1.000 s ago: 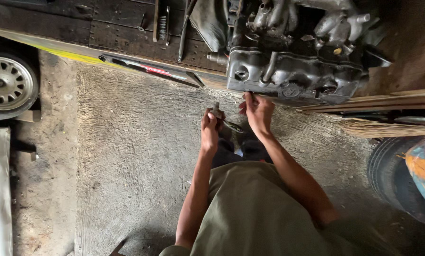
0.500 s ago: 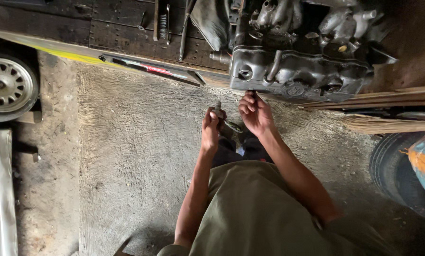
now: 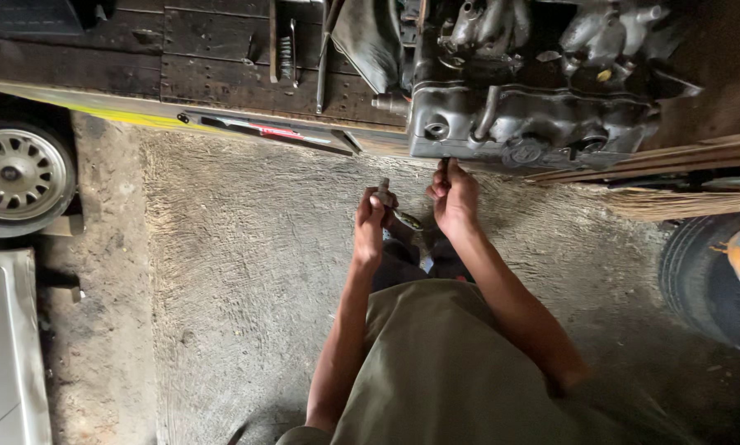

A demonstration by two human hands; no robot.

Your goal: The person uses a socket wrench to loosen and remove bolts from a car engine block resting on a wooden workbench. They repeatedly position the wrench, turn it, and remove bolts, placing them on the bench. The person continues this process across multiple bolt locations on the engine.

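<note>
Two hands up | left hand (image 3: 370, 221) fisted around a small metal tool (image 3: 383, 191) | right hand (image 3: 455, 198) curled, fingertips at engine block (image 3: 518, 124) lower edge, contents unclear | risk: tool slips from greasy grip, drops on concrete floor (image 3: 246, 272).

Alloy car wheel (image 3: 17, 177) at left, dark tyre (image 3: 704, 280) at right, broom bristles (image 3: 683, 202), rough concrete floor (image 3: 221, 288)
</note>
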